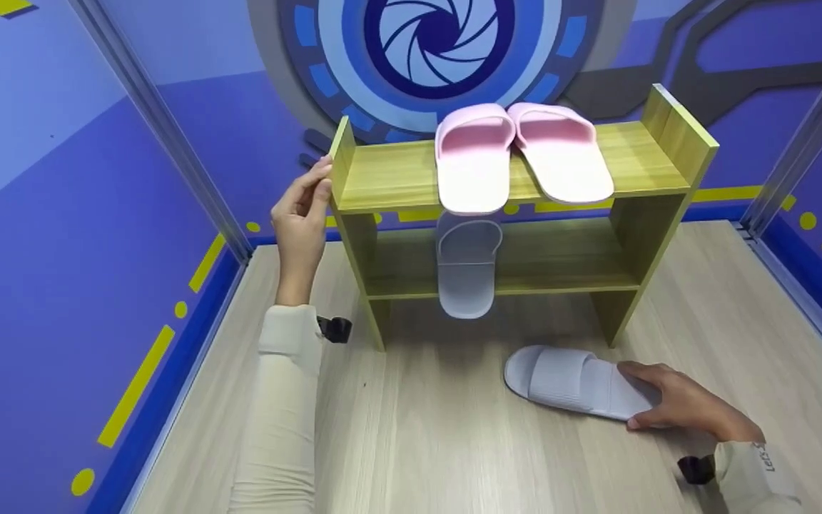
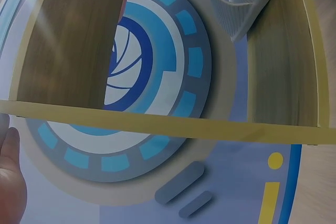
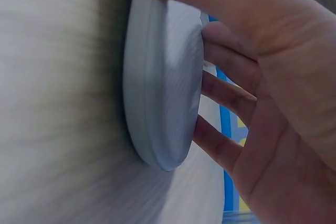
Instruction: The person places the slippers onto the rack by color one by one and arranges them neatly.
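On the floor lies a grey slipper (image 1: 561,378), its toe pointing left. My right hand (image 1: 689,400) holds it by the heel, thumb on the near edge and fingers on the far edge; the right wrist view shows the heel (image 3: 178,82) between them. At the upper left, my left hand (image 1: 300,218) touches the outer side of the wooden shoe rack (image 1: 657,160) near its top, fingertips and thumb close together. A second grey slipper (image 1: 466,285) sits on the lower shelf, toe inward, its heel jutting past the front edge.
A pair of pink slippers, the left one (image 1: 474,178) and the right one (image 1: 571,168), stands on the top shelf with heels overhanging the front. Blue patterned walls (image 1: 61,250) enclose the light wooden floor (image 1: 439,442) behind and at both sides.
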### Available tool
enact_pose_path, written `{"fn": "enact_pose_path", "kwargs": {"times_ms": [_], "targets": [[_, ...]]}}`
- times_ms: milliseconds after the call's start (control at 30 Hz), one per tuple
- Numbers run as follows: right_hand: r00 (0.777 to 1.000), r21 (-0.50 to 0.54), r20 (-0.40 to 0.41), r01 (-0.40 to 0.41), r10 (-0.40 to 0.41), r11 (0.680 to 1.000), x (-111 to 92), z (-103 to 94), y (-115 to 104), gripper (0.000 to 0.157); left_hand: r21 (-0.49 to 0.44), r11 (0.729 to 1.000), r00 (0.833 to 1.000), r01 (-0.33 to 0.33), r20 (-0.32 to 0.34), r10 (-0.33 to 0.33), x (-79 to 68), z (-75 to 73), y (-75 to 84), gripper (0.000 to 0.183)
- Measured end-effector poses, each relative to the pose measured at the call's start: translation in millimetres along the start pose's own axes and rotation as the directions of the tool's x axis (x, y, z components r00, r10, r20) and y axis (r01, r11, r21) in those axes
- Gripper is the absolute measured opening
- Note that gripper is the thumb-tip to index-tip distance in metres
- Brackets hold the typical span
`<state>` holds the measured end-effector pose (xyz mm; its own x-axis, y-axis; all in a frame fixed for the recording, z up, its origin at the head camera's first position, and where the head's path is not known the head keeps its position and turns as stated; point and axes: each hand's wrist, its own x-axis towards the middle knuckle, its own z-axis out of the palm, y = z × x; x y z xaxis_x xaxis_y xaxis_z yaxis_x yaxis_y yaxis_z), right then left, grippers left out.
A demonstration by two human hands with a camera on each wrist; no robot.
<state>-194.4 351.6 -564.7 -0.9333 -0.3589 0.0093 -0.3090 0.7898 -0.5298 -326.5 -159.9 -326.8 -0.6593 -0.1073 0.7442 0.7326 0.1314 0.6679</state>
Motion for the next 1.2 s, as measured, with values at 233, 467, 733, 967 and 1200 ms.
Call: {"fn": "enact_pose_path", "kwargs": {"times_ms": [233,467,733,967,1200], "targets": [[1.0,0.021,-0.007,0.024,-0.023,1.0,-0.9,-4.7,-2.9,0.092,-0.012,1.0,1.0,0.009,-0.004,-0.009,-0.2,0.8,-0.8,0.026],[1.0,0.018,0.007,0.022,-0.022,1.0,0.8,-15.0,-12.0,0.092,-0.004,1.0,1.0,0.017,-0.005,-0.017,0.1,0.7,-1.9,0.026],[0.998,-0.004,-0.018,0.056,-0.056,0.998,0.5,-23.7,-19.9,0.089,-0.002,1.0,1.0,0.004,-0.008,-0.004,0.0,0.2,-2.6,0.026],[0.999,0.007,0.009,0.037,-0.037,0.999,2.4,-33.4,-28.9,0.091,0.023,1.0,1.0,0.002,-0.02,-0.001,0.0,0.9,-3.1,0.026],[0.999,0.011,0.037,-0.003,0.003,1.0,3.2,-44.6,-38.6,0.092,0.023,0.999,0.999,0.035,-0.018,-0.035,-0.7,1.1,-0.5,0.027]]}}
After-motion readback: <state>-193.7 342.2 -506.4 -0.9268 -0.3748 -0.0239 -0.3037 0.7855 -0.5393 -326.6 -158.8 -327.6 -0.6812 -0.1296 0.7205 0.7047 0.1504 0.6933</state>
